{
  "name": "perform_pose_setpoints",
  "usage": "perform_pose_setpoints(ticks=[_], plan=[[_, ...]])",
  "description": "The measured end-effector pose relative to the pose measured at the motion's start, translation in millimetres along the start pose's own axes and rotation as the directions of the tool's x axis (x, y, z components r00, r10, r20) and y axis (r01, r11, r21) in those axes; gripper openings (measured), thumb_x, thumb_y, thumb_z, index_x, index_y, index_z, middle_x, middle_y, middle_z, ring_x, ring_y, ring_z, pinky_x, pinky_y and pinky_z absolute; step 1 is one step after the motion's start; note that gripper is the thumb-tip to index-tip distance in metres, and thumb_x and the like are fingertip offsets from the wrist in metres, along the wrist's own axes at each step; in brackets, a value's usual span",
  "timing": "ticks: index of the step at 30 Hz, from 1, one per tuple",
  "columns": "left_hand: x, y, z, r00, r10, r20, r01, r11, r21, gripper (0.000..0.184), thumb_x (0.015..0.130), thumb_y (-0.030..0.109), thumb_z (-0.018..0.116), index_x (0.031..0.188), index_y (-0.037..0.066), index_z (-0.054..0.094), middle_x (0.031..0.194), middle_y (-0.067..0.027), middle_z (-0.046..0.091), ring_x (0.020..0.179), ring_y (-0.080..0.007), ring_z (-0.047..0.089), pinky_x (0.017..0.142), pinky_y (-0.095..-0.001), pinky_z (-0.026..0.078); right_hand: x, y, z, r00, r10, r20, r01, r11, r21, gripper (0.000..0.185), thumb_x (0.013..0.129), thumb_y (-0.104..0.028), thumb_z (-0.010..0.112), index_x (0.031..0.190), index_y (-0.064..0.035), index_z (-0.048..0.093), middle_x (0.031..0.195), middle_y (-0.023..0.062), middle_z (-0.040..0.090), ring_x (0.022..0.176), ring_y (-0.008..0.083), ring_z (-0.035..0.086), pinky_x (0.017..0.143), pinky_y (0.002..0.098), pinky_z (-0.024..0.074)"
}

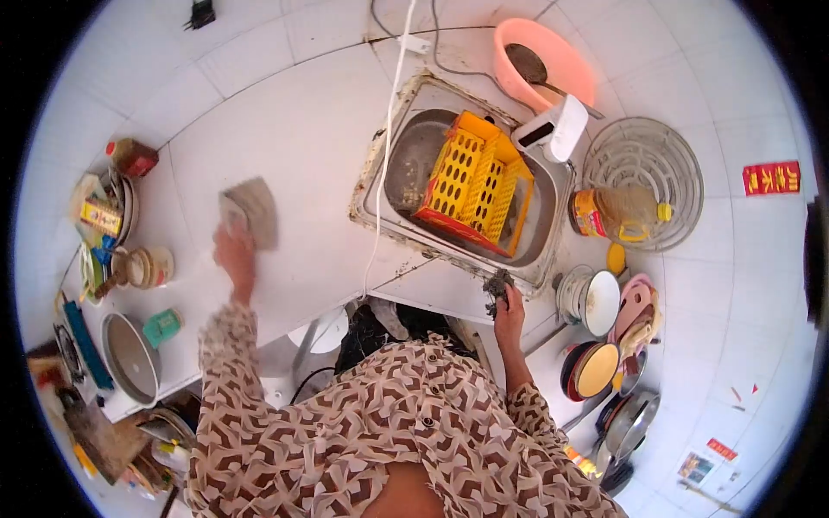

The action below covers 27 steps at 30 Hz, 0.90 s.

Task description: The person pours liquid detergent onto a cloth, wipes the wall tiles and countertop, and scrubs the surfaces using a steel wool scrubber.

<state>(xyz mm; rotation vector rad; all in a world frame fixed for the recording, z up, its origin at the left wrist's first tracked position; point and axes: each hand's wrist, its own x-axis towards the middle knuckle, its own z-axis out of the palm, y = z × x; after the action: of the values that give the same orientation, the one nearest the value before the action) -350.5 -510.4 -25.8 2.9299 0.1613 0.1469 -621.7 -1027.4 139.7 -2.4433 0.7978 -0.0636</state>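
Observation:
On the white countertop [302, 190], my left hand [235, 256] presses a grey-beige cloth [252, 210]; fingers and cloth are slightly smeared by motion. My right hand [509, 318] grips a dark, stringy clump [498, 289] that looks like a scouring pad, just in front of the sink's near rim. The metal sink [406, 164] has a grimy, stained edge. Inside it sits a yellow and red plastic basket [466, 173] with rows of holes, tilted. A white cable [384, 173] runs across the sink's left side.
A pink basin [566, 60] stands behind the sink. To the right are an oil bottle [626, 213] on a round rack [682, 164], an enamel bowl [602, 302] and several pans. Jars, a metal bowl [129, 367] and a green container [162, 327] line the left.

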Motion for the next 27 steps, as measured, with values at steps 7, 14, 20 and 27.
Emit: perform_pose_setpoints(ticks=[7,14,20,27], plan=[[-127.9,73.0,-27.9,0.956,0.288,0.052,-0.274,0.944,-0.185,0.061,0.074,0.014,0.072,0.131,0.02,0.054,0.142,-0.0184,0.039,0.127,-0.0396,0.038,0.099,-0.0534,0.031,-4.8,29.9,24.3,0.99,0.134,-0.049,-0.124,0.978,0.165,0.039,0.088,-0.008,0.053,0.126,0.0018,0.051,0.128,0.0208,0.052,0.12,0.0357,0.049,0.102,0.0381,0.0368],[-105.6,153.2,-29.7,0.886,0.445,0.128,-0.346,0.82,-0.456,0.055,0.082,0.011,0.067,0.134,0.02,0.053,0.14,-0.0209,0.041,0.126,-0.0392,0.038,0.105,-0.0478,0.031,18.1,54.6,26.9,0.997,0.072,0.04,-0.079,0.975,0.21,0.042,0.091,-0.014,0.051,0.13,-0.0008,0.049,0.138,0.0236,0.045,0.129,0.0386,0.041,0.108,0.0424,0.0318],[-80.0,191.0,-19.1,0.846,0.27,0.46,0.338,0.396,-0.854,0.042,0.087,0.004,0.059,0.129,0.009,0.055,0.114,-0.0092,0.06,0.094,-0.0206,0.059,0.08,-0.0301,0.049,22.0,85.3,6.3,0.983,0.171,0.065,-0.183,0.938,0.295,0.041,0.093,-0.016,0.051,0.132,-0.0029,0.049,0.141,0.0214,0.043,0.132,0.0354,0.038,0.11,0.0407,0.0301],[-20.6,130.3,-66.8,0.808,-0.087,0.582,0.542,-0.274,-0.794,0.038,0.098,0.028,0.049,0.125,0.001,0.051,0.116,-0.0134,0.059,0.103,-0.0256,0.059,0.084,-0.0376,0.051,16.5,115.5,0.3,0.975,0.121,-0.187,-0.083,0.976,0.2,0.037,0.089,-0.006,0.054,0.125,0.0002,0.053,0.125,0.0204,0.053,0.115,0.0347,0.051,0.099,0.0431,0.0395]])
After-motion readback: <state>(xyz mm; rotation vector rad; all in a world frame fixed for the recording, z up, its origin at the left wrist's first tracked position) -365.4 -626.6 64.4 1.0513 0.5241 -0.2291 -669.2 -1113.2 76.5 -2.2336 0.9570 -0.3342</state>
